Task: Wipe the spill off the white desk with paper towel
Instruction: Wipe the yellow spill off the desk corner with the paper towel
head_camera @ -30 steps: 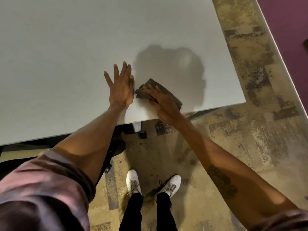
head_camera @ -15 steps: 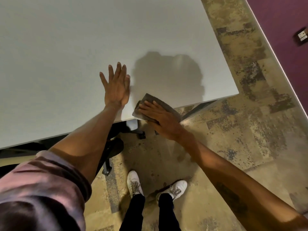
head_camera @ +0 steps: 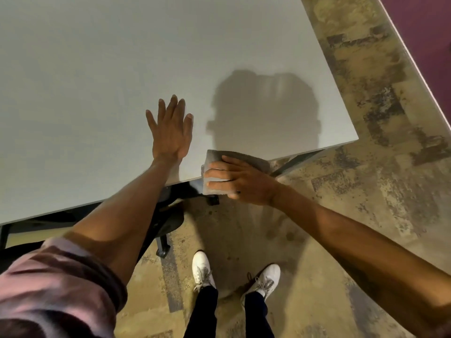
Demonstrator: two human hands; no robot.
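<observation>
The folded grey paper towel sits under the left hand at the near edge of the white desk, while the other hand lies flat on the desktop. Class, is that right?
Not quite: the head view shows the folded grey paper towel under the right hand at the white desk edge; the left hand lies flat on the desktop.

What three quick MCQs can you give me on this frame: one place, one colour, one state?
1. Where is the paper towel?
A. middle of the desk
B. at the desk's near edge
C. on the floor

2. What colour are the shoes?
A. black
B. red
C. white

3. How is the left hand?
A. flat on the white desk, fingers spread
B. clenched in a fist
C. gripping the towel

Key: B, the towel overhangs the edge under the right hand; C, both shoes show white; A, the palm lies flat and empty.
</observation>
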